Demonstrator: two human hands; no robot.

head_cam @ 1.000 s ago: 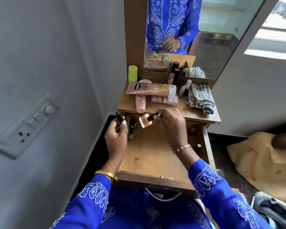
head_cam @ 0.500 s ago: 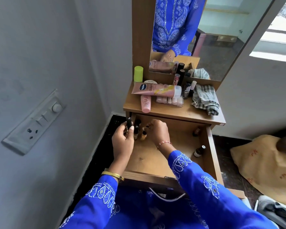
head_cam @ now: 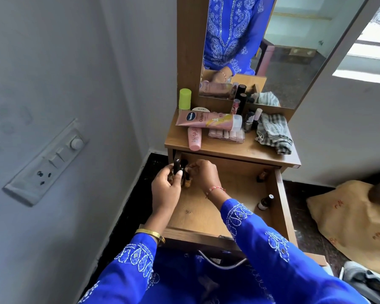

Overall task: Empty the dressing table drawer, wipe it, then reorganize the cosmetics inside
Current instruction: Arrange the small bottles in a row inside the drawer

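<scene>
Drawer (head_cam: pixel 217 207): pulled open, both hands still at its back-left corner; left hand (head_cam: pixel 166 190) clasps a black lipstick (head_cam: pixel 176 166), right hand (head_cam: pixel 203 174) now closed around a small bottle (head_cam: pixel 187 181)

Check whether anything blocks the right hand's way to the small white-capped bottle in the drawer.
Nothing visible does. The right hand is at the drawer's back left corner; the bottle lies by the right wall, with only bare drawer floor between.

Pink lotion tube (head_cam: pixel 208 121) lying on the surface: blue oval logo "Vaseline", then "Gluta-Hy…", rest cut off. Round white tin (head_cam: pixel 201 109) behind it: "zudio" on lid. Smaller pink tube (head_cam: pixel 194 138): lettering not legible.
</scene>
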